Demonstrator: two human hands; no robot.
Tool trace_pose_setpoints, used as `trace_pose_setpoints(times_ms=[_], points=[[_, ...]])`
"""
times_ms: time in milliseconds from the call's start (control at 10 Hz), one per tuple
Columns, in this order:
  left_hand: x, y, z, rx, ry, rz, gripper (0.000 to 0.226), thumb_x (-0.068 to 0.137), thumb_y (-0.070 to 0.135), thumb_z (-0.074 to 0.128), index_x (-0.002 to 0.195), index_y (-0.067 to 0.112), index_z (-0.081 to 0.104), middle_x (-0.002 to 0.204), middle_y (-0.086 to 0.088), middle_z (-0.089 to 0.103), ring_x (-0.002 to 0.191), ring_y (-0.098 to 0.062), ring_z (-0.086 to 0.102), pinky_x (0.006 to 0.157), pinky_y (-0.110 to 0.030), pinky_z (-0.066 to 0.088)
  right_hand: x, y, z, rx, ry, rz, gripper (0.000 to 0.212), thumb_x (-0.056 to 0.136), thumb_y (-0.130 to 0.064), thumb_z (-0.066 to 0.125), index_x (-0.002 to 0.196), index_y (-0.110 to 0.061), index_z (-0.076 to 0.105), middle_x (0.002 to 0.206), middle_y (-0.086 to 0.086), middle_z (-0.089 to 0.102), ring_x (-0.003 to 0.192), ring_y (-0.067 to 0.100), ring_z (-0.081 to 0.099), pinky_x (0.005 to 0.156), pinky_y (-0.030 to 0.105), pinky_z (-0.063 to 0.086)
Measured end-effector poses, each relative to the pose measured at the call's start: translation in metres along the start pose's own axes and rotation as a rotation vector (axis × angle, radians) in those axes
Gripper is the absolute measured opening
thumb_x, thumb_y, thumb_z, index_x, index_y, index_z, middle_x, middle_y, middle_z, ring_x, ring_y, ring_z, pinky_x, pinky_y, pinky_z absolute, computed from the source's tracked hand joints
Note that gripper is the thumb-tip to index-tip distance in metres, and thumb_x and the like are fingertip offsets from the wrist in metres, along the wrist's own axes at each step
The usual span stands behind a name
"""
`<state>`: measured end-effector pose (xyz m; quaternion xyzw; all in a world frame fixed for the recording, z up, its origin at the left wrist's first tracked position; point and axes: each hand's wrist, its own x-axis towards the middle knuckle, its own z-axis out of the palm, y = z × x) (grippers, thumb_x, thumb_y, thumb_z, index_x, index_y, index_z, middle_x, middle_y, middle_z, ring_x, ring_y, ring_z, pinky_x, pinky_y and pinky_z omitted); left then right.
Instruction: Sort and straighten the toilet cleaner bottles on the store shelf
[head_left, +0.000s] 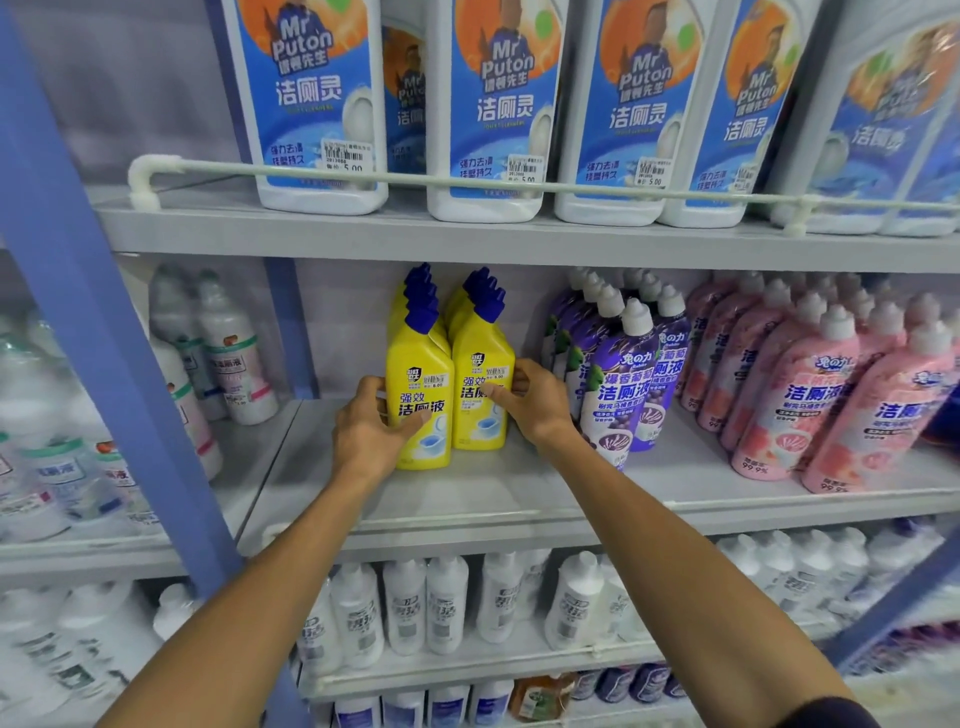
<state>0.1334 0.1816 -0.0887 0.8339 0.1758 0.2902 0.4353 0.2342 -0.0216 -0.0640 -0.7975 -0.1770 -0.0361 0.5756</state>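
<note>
Fingers (370, 391) of our left hand (371, 434) curl round the outer side of the left bottle (421, 364), thumb across its label. Our right hand (537, 402) mirrors this on the right bottle (483, 343), fingers wrapped round its far side and thumb on the front. Both hands are closed well round, one bottle each.

The two yellow bottles stand upright, long axes vertical, touching side by side at the head of two rows on the middle shelf (467, 499), straight ahead of our palms. The left bottle sits a little nearer the shelf edge than the right. We judge the next move turns on that offset: a short slide front to back should level them. Purple bottles (618, 395) stand just beside our right hand, leaving little room there.
</note>
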Motion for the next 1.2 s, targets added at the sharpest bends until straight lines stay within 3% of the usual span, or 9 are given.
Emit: trace_pose_setpoints(times_ms=[200, 400, 500, 700, 800, 900, 1000, 1100, 1200], points=[[-0.002, 0.002, 0.000, 0.016, 0.012, 0.006, 0.057, 0.072, 0.045, 0.089, 0.112, 0.019, 0.057, 0.096, 0.007, 0.065, 0.086, -0.022, 0.068, 0.081, -0.042, 0.059, -0.002, -0.004, 0.004, 0.019, 0.080, -0.051, 0.031, 0.089, -0.019, 0.081, 0.114, -0.009, 0.066, 0.109, 0.007, 0.075, 0.093, 0.013, 0.070, 0.090, 0.032, 0.060], [-0.003, 0.003, 0.001, 0.018, 0.014, -0.003, 0.056, 0.072, 0.046, 0.088, 0.110, 0.021, 0.057, 0.095, 0.008, 0.064, 0.084, -0.020, 0.068, 0.079, -0.039, 0.059, 0.002, -0.004, 0.000, 0.039, 0.061, 0.001, 0.037, 0.090, -0.008, 0.077, 0.122, 0.004, 0.063, 0.104, 0.006, 0.069, 0.079, -0.007, 0.063, 0.066, 0.005, 0.051], [-0.005, 0.005, 0.001, 0.008, 0.013, -0.020, 0.053, 0.072, 0.043, 0.088, 0.109, 0.022, 0.057, 0.095, 0.008, 0.065, 0.085, -0.020, 0.068, 0.078, -0.034, 0.057, 0.004, -0.003, -0.001, 0.005, 0.056, -0.003, 0.038, 0.090, -0.009, 0.077, 0.122, 0.004, 0.064, 0.106, 0.006, 0.070, 0.076, -0.010, 0.063, 0.065, 0.004, 0.050], [-0.007, 0.009, 0.003, 0.015, 0.015, -0.043, 0.052, 0.075, 0.038, 0.088, 0.112, 0.017, 0.058, 0.094, 0.004, 0.065, 0.085, -0.024, 0.067, 0.080, -0.037, 0.057, 0.002, -0.008, -0.007, -0.042, 0.001, -0.035, 0.039, 0.091, -0.019, 0.079, 0.124, -0.004, 0.065, 0.113, 0.009, 0.074, 0.083, -0.006, 0.065, 0.073, 0.010, 0.057], [-0.008, 0.011, 0.003, 0.029, 0.013, -0.044, 0.052, 0.077, 0.037, 0.087, 0.114, 0.015, 0.059, 0.100, -0.002, 0.069, 0.089, -0.027, 0.068, 0.084, -0.041, 0.058, 0.001, -0.012, -0.017, -0.163, -0.043, -0.078, 0.035, 0.093, -0.032, 0.076, 0.118, -0.010, 0.067, 0.108, 0.007, 0.075, 0.088, 0.011, 0.070, 0.080, 0.024, 0.058], [-0.014, 0.018, 0.001, 0.076, -0.034, -0.069, 0.051, 0.080, 0.039, 0.083, 0.117, 0.016, 0.057, 0.112, -0.006, 0.071, 0.100, -0.031, 0.069, 0.089, -0.045, 0.057, -0.010, -0.017, -0.031, -0.357, -0.078, -0.142, 0.034, 0.098, -0.040, 0.067, 0.109, -0.008, 0.065, 0.102, 0.006, 0.071, 0.094, 0.024, 0.068, 0.075, 0.029, 0.043], [-0.021, 0.023, 0.000, 0.157, -0.065, -0.074, 0.049, 0.085, 0.041, 0.077, 0.122, 0.016, 0.056, 0.122, -0.010, 0.069, 0.112, -0.035, 0.065, 0.093, -0.047, 0.054, -0.026, -0.013, -0.045, -0.383, -0.169, -0.206, 0.037, 0.102, -0.038, 0.061, 0.124, -0.008, 0.064, 0.118, 0.008, 0.069, 0.107, 0.024, 0.065, 0.082, 0.028, 0.040], [-0.045, 0.035, -0.005, 0.249, -0.108, -0.060, 0.048, 0.092, 0.043, 0.068, 0.130, 0.019, 0.052, 0.125, -0.010, 0.067, 0.116, -0.037, 0.062, 0.095, -0.046, 0.052, -0.048, -0.007, -0.062, -0.410, -0.263, -0.333, 0.040, 0.103, -0.043, 0.056, 0.125, -0.009, 0.063, 0.121, 0.011, 0.070, 0.111, 0.029, 0.066, 0.092, 0.039, 0.051], [-0.073, 0.046, 0.002, 0.387, -0.157, -0.019, 0.061, 0.094, 0.062, 0.051, 0.143, 0.026, 0.045, 0.138, -0.009, 0.059, 0.126, -0.036, 0.056, 0.103, -0.048, 0.046, -0.063, 0.005, -0.080, -0.494, -0.310, -0.402, 0.058, 0.104, -0.055, 0.044, 0.137, -0.010, 0.057, 0.133, 0.014, 0.064, 0.124, 0.031, 0.057, 0.104, 0.045, 0.047]])
